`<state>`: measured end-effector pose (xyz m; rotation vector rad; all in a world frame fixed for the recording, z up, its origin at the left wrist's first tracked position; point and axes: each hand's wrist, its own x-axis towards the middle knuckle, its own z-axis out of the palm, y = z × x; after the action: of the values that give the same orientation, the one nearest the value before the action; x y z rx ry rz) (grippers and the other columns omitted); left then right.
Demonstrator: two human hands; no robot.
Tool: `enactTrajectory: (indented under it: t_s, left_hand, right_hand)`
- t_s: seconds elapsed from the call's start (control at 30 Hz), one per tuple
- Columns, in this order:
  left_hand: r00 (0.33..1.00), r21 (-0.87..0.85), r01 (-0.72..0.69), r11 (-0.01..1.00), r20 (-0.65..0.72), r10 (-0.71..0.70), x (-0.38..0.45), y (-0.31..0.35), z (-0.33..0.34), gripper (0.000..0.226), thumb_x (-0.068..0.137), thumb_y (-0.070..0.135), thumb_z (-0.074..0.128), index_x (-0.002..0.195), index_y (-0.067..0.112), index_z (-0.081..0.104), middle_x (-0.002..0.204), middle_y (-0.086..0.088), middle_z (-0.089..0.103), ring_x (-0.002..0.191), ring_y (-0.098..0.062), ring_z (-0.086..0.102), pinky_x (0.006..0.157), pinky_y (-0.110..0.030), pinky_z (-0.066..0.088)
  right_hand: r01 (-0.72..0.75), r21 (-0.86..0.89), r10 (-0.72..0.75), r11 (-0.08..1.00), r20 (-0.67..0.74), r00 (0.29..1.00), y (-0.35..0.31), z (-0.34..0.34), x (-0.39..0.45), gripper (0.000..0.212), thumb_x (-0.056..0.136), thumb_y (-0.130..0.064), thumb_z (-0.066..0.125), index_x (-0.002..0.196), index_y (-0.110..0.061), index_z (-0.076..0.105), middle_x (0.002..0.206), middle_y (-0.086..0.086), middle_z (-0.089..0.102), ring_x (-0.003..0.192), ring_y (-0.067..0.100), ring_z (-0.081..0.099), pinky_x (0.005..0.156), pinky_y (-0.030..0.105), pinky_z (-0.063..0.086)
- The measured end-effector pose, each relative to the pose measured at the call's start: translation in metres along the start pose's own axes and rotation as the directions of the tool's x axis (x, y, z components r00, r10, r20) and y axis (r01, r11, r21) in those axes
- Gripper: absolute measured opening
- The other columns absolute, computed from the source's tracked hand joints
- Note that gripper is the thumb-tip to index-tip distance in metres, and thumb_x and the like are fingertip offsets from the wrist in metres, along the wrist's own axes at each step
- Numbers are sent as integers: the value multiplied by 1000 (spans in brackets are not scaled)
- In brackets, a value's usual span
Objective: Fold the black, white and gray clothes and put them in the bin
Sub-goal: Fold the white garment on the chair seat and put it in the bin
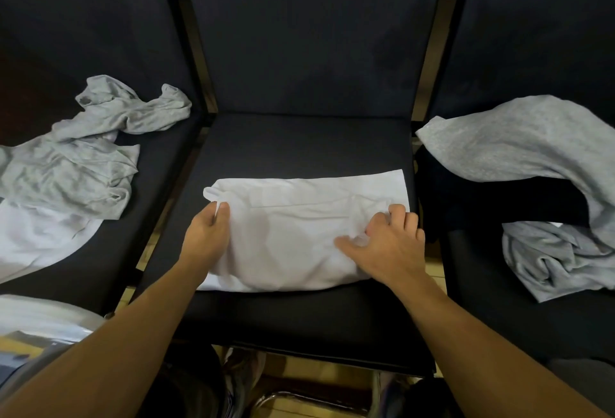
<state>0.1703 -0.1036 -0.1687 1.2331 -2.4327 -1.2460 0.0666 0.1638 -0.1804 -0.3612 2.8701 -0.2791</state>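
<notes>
A white garment (299, 228) lies partly folded into a wide band on the seat of the middle chair (299, 148). My left hand (208, 234) pinches the cloth at its left end. At the right end, my right hand (389, 241) grips a bunch of the fabric with curled fingers. A crumpled gray garment (86, 155) lies on the left chair over a white one (40, 238). Another gray garment (532, 151) is draped on the right chair over a black one (466, 198). A bin (40, 321) with pale folded cloth shows at the lower left.
Three dark padded chairs stand side by side with tall backs (309, 35) behind the seats. Narrow gaps and metal frames separate them. Wooden floor and chair legs (299, 397) show below the middle seat's front edge.
</notes>
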Motion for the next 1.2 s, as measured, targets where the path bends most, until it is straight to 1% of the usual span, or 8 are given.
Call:
enactTrajectory:
  t_s: [0.27,0.33,0.4,0.5,0.7,0.93,1.1,1.2]
  left_hand:
    - [1000,-3,0,1000,13,1,0,-2,1,43,108,39,35,98,8,62,92,-12,63,80,-15,55,70,-33,42]
    - [1000,-14,-6,1000,11,6,1,-2,1,42,109,39,35,101,9,63,91,-10,63,80,-15,55,70,-31,42]
    - [1000,-14,2,1000,-4,-2,3,0,-1,42,109,41,35,104,9,62,91,-8,62,84,-18,57,77,-33,47]
    - [998,12,-37,999,-53,37,13,5,-6,40,108,44,35,103,14,61,94,-6,63,91,-22,60,85,-41,48]
    - [962,131,-202,971,-160,221,40,21,-14,42,109,43,34,80,13,42,76,-8,54,69,-21,53,68,-38,39]
    - [993,341,-101,935,-30,118,79,12,-6,40,107,49,32,89,17,47,90,-7,59,92,-38,59,82,-47,48]
    - [997,333,-46,942,-47,66,87,6,1,30,107,40,40,114,14,54,110,-13,61,100,-37,59,79,-44,42]
    - [983,508,-66,859,-113,143,73,11,6,48,99,40,54,140,17,43,138,-17,42,121,-40,46,93,-51,40]
  right_hand:
    - [104,229,-37,968,-279,959,-1,-6,0,13,93,-34,62,97,-22,65,125,0,46,112,22,41,89,32,38]
    - [-3,490,101,872,-175,979,1,-16,7,10,98,-30,58,95,-21,58,109,-1,54,96,17,50,76,27,39]
    - [-173,747,257,642,3,966,7,-22,17,9,101,-25,54,99,-17,57,97,2,61,89,19,60,71,27,41]
    - [-254,819,366,514,59,929,18,-27,34,17,102,-22,51,113,-11,58,102,9,62,83,19,58,67,28,41]
    - [-177,794,370,582,-65,927,26,-47,74,14,108,-27,41,111,-13,44,86,-1,49,78,15,50,70,31,38]
    - [-239,545,298,804,-21,954,31,-32,100,16,108,-27,41,111,-12,45,98,8,52,85,25,52,72,33,39]
    - [-131,536,257,834,-167,952,28,-35,108,16,103,-30,51,112,-19,46,112,9,62,100,32,61,80,37,45]
    - [131,358,21,924,-390,920,24,-30,91,26,102,-25,49,126,-14,50,125,13,54,108,31,54,84,38,44]
